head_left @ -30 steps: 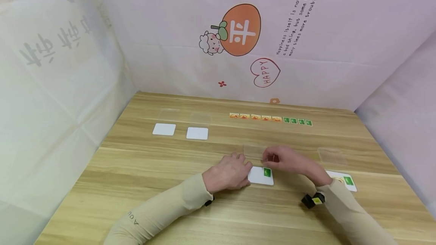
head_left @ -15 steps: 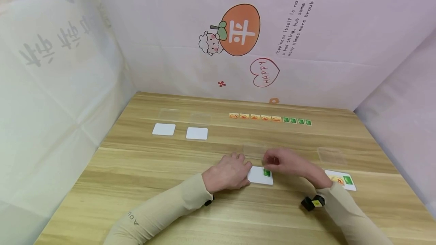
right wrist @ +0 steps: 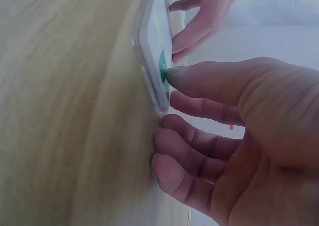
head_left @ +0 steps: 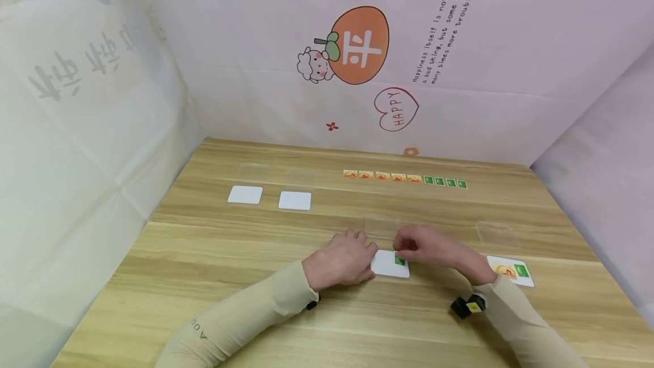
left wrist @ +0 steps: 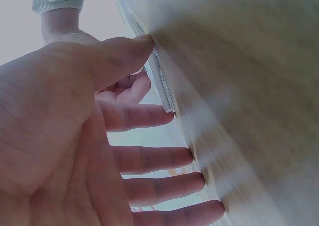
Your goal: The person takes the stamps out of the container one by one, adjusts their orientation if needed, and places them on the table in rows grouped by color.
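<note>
A thick-edged white card (head_left: 383, 264) lies on the wooden table with a small green sticker (head_left: 399, 262) at its far right corner. My left hand (head_left: 341, 260) holds the card's left end between thumb and index finger; in the left wrist view the other fingers (left wrist: 152, 157) are straight, with tips at the tabletop. My right hand (head_left: 430, 245) is at the right end. In the right wrist view its thumb (right wrist: 202, 77) presses on the green sticker, while the index finger reaches behind the card's end and the other fingers are loosely curled near the table.
Another card (head_left: 511, 271) with orange and green stickers lies right. Two plain white cards (head_left: 245, 195) (head_left: 294, 200) are at left. Clear plates (head_left: 380, 227) (head_left: 497, 234) lie behind the cards. Orange stickers (head_left: 382, 176) and green stickers (head_left: 445, 182) form a row farther back.
My right hand has moved slightly toward the card, and its thumb now overlaps the green sticker, which showed whole a second ago. The left hand stays on the card.
</note>
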A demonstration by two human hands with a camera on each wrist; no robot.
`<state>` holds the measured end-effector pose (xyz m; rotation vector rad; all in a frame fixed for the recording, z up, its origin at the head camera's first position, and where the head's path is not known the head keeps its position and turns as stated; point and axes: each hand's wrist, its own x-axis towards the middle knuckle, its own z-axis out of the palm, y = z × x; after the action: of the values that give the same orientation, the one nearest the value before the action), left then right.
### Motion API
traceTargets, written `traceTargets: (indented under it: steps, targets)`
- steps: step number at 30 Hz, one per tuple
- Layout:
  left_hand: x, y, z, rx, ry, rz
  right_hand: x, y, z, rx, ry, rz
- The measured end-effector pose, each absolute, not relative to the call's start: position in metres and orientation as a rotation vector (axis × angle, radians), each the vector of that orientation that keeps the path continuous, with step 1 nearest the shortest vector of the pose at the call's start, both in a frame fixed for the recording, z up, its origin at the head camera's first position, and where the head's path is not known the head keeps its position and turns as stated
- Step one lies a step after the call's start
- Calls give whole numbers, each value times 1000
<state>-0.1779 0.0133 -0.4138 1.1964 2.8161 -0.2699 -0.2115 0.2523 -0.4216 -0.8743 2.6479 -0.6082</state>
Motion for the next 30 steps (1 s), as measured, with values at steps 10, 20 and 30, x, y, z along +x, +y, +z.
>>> traceTargets:
  steps: [10, 20, 30]
  targets:
    - [-178, 12, -414, 1201, 2817, -279, -212, 248, -422, -848, 2661, -596]
    - [-178, 14, -415, 1204, 2812, -288, -212, 251, -423, -822, 2626, -664]
    - [-177, 14, -415, 1207, 2826, -283, -212, 252, -427, -835, 2619, -644]
